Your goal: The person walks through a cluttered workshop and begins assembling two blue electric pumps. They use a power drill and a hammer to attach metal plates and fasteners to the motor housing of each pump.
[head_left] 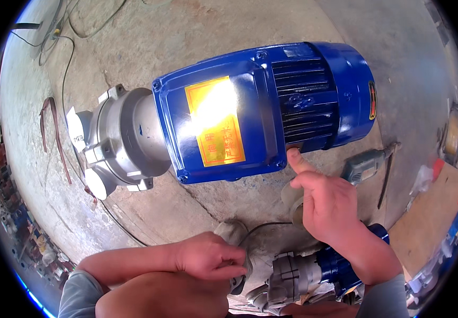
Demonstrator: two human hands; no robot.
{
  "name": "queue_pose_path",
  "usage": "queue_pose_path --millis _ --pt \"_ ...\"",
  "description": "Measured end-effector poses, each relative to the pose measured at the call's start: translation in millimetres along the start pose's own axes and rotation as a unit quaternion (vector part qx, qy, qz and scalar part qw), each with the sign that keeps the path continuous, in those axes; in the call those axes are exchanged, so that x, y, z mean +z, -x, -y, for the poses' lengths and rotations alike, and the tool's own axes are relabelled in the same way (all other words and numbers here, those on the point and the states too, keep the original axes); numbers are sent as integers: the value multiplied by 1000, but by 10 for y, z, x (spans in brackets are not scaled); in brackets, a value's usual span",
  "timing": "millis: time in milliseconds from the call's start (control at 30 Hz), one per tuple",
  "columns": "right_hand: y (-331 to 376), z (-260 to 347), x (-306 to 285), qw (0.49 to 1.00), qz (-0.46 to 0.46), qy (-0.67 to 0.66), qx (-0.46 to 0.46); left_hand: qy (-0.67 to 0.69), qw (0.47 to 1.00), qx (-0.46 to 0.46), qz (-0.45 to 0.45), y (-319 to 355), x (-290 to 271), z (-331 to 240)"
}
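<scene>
A large blue electric motor (313,95) with a grey metal pump body (128,132) at its left end lies on its side before me. A shiny yellow label (215,122) covers much of its blue terminal box cover (258,116). White covers (96,184) close the round pump ports. My right hand (328,204) reaches up to the motor's near side, one finger stretched out and its tip touching beside the terminal box; the other fingers are partly hidden. My left hand (210,257) is apart from the motor, near my knee, with fingers curled together and nothing visible in them.
A smaller blue motor with a grey housing (292,275) lies close to my legs. A grey-green power tool (364,167) rests right of my right hand. Beyond it is a brown board (430,212). A brown strap (54,132) and black cables cross the floor; metal parts (43,249) line the left edge.
</scene>
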State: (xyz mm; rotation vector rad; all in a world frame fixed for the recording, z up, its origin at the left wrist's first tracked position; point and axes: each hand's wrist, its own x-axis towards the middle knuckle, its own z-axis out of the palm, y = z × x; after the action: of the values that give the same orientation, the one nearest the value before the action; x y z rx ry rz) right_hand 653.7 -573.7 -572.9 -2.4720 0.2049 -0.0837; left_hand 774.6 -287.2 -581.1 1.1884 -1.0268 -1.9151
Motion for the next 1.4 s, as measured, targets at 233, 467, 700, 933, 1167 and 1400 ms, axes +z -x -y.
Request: queue_pose_path --millis 233,467,700,933,1167,1400 --pt "-26 116 -142 996 72 21 50 -296 762 444 -367 -757 -166 -334" --pt "-60 51 -216 995 90 24 37 -388 644 513 -413 -1626 -635 -591" --pt "-26 68 -292 988 110 109 21 -382 660 509 -400 -1620 -894 -592" --pt "39 24 -207 979 115 170 10 -443 661 486 -361 -1506 -899 -570" --pt "29 75 -195 983 87 163 0 -479 683 414 -364 -1170 -850 -456" --pt "67 173 -205 988 100 102 57 -523 683 297 -416 -519 26 -114"
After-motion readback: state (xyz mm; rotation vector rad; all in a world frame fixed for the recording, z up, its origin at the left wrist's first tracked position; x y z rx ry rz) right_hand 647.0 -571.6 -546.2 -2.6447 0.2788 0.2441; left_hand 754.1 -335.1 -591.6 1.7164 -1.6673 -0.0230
